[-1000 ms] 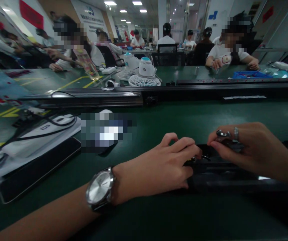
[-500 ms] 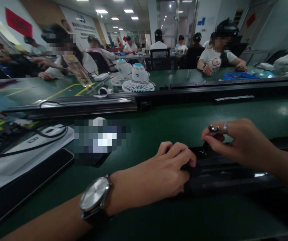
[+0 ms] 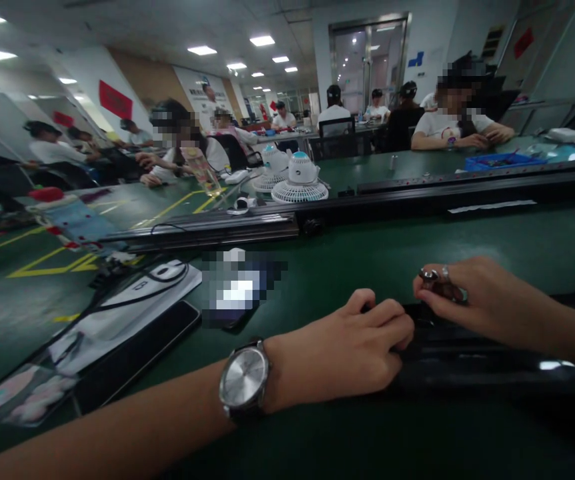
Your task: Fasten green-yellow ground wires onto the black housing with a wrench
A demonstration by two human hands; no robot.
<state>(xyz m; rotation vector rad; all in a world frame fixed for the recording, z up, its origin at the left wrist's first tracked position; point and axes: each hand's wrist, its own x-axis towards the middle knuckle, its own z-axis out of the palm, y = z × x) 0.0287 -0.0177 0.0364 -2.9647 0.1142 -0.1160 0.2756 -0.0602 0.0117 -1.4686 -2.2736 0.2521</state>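
Note:
My left hand (image 3: 347, 347), with a silver watch (image 3: 244, 387) on its wrist, rests on the green table (image 3: 367, 253) with fingers curled onto the left end of a long black object (image 3: 467, 360) lying flat. My right hand (image 3: 472, 300), wearing rings, is closed over the same black object from the right, fingertips pinched near its top edge. What lies under the fingertips is hidden.
A black phone (image 3: 132, 357) and a white pad with a cable (image 3: 127, 307) lie at the left. A black rail (image 3: 367, 203) crosses the table ahead. Two small white fans (image 3: 300, 177) stand beyond it. Several people sit at tables farther back.
The view has tilted up and swung left. Both hands stay on the black object; the right hand's fingers have closed lower onto it.

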